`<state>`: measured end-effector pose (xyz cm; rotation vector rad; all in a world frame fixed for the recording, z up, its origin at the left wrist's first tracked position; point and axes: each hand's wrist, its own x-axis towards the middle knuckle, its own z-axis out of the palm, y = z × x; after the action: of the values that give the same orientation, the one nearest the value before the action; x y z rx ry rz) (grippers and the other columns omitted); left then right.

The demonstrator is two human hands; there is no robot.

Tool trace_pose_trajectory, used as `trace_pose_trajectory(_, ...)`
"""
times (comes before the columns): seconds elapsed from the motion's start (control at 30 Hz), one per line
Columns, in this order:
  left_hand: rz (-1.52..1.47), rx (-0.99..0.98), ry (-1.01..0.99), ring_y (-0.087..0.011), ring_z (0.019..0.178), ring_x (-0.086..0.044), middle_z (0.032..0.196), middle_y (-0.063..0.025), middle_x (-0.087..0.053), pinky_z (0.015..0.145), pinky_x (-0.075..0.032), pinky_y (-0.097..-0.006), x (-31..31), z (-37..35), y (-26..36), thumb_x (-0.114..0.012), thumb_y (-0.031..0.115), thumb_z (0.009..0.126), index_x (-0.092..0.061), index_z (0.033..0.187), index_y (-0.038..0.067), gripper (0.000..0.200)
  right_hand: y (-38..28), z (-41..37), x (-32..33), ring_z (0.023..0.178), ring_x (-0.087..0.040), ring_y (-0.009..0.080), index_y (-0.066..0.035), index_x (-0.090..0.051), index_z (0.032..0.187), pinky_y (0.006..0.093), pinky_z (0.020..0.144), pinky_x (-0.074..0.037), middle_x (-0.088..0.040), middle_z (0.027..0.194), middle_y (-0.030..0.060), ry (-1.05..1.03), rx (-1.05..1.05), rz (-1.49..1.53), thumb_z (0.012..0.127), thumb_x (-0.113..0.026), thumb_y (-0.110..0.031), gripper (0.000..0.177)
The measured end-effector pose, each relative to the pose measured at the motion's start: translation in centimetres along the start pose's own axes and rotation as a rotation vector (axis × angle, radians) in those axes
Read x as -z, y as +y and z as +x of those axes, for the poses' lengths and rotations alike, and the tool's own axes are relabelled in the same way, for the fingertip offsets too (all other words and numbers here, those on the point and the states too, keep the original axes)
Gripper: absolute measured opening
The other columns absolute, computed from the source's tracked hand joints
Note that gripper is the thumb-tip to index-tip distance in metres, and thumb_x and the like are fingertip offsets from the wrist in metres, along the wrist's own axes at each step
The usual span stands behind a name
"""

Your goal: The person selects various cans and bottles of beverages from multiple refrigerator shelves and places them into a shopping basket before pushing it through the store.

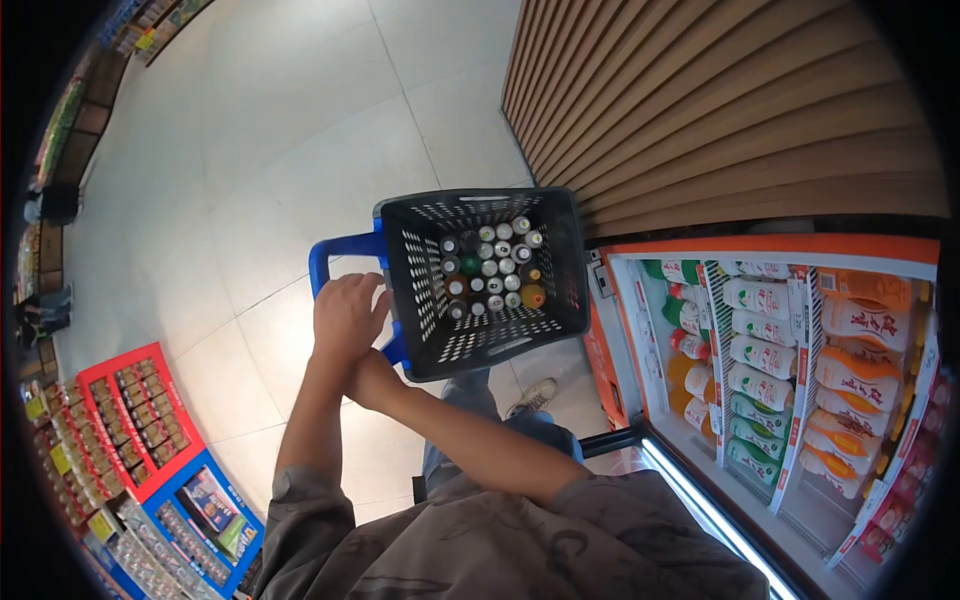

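Head view: the basket (578, 262) of cans and bottles (489, 267) is beside the fridge (775, 243). The left hand (350, 312) drapes over its handle (345, 245) — closure unclear; the right hand (374, 379), fingers hidden, crosses at the wrist. Steering seemingly needs firm grip.

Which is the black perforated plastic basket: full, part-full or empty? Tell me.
Part-full: many round-topped containers stand inside the basket, their tops below its rim.

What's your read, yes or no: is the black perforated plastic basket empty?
No, many round-topped containers stand inside the basket.
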<state>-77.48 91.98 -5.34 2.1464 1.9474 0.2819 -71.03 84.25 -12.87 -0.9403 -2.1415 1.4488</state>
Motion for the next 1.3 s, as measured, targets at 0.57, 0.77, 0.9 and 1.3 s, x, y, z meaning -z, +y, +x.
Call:
trace_pose_trajectory(0.57, -0.149, 0.141, 0.080, -0.0314, 0.060, -0.064, 0.065, -0.0111, -0.067, 0.062, -0.046, -0.0444, -3.6, -9.3, 8.7, -0.063, 0.028, 0.086, -0.067, 0.081, 0.008, 0.022, 1.6, -13.4, 9.0, 0.096, -0.064, 0.0383, -0.004, -0.066, 0.104, 0.0464, 0.083, -0.052, -0.066, 0.098, 0.0207, -0.074, -0.193, -0.035, 0.072, -0.067, -0.008, 0.032)
trace_pose_trajectory(0.77, -0.073, 0.174, 0.136, -0.0345, 0.058, -0.062, 0.064, -0.0112, -0.063, 0.053, -0.046, -0.0465, -4.3, -8.7, 13.6, -0.058, 0.028, 0.089, -0.059, 0.067, 0.009, 0.029, 2.0, -17.2, 12.7, 0.099, -0.061, 0.0381, -0.005, -0.063, 0.106, 0.0475, 0.083, -0.050, -0.063, 0.102, 0.0157, 0.140, -0.207, -0.084, 0.080, -0.065, -0.006, 0.025)
trace_pose_trajectory(0.9, -0.091, 0.237, 0.192, -0.0350, 0.060, -0.063, 0.066, -0.0110, -0.064, 0.054, -0.047, -0.0471, -5.2, -7.6, 15.6, -0.057, 0.030, 0.089, -0.060, 0.067, 0.010, 0.029, 3.0, -17.9, 15.2, 0.103, -0.059, 0.0394, -0.004, -0.061, 0.108, 0.0467, 0.088, -0.048, -0.061, 0.108, 0.0182, 0.191, -0.173, -0.143, 0.080, -0.064, -0.008, 0.028)
trace_pose_trajectory(1.3, -0.645, 0.276, 0.176, -0.0303, 0.070, -0.068, 0.074, -0.0141, -0.069, 0.064, -0.050, -0.0397, -5.7, -6.1, 17.6, -0.053, 0.032, 0.096, -0.069, 0.084, 0.004, 0.034, 3.9, -30.0, 21.3, 0.120, -0.056, 0.0317, 0.000, -0.045, 0.138, 0.0395, 0.101, -0.044, -0.056, 0.130, 0.0204, 0.405, -0.376, -0.032, 0.086, -0.066, -0.019, 0.060)
